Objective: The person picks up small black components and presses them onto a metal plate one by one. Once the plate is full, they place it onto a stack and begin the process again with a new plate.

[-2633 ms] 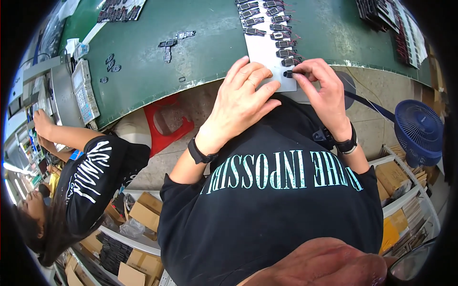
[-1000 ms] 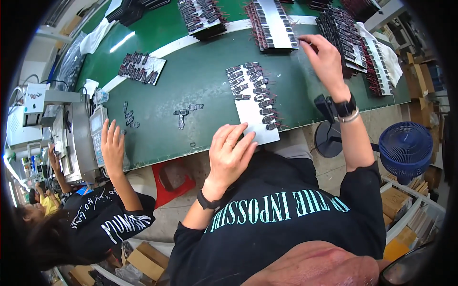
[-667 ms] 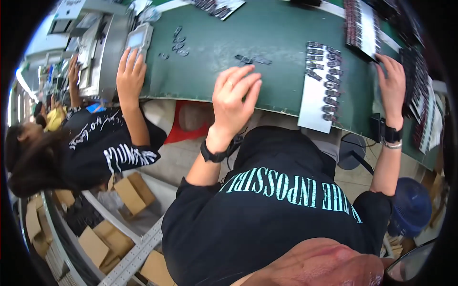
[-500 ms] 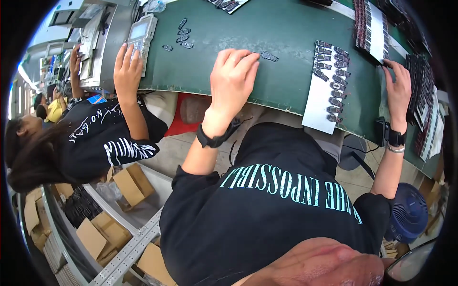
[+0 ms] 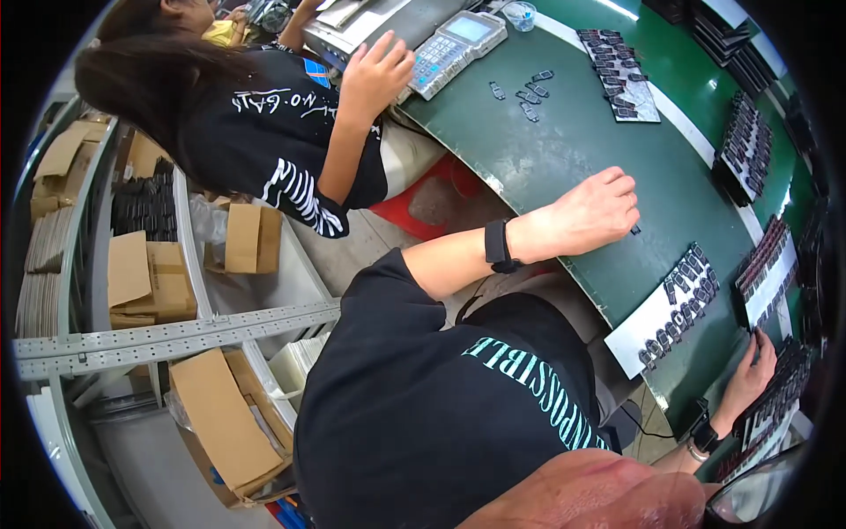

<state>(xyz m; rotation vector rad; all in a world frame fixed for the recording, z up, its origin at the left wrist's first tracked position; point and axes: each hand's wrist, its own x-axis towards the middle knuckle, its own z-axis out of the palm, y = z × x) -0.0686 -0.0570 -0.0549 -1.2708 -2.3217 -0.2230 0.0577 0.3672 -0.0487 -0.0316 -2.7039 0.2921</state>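
My left hand (image 5: 592,214) is closed just above the green table, its fingers curled under. A small black part (image 5: 635,229) peeks out below the fingertips; whether they grip it or it lies on the table is hidden. At the far right, my right hand (image 5: 751,375) has thumb and fingertips together at the near end of a white card (image 5: 769,294) lined with small dark parts. Between the hands, a white board (image 5: 627,346) bears rows of small black rectangular parts (image 5: 686,310) and overhangs the table's near edge.
Several loose black parts (image 5: 533,93) lie beyond my left hand, near a handheld keypad device (image 5: 460,53). Other loaded boards (image 5: 648,108) stand farther back. A co-worker's hand (image 5: 377,78) rests beside the device. Cardboard boxes (image 5: 231,423) fill shelving at left.
The whole view has swung round, so the table now runs diagonally. My left hand's fingers have curled over the small part beside it. My right hand stays at the card's near end.
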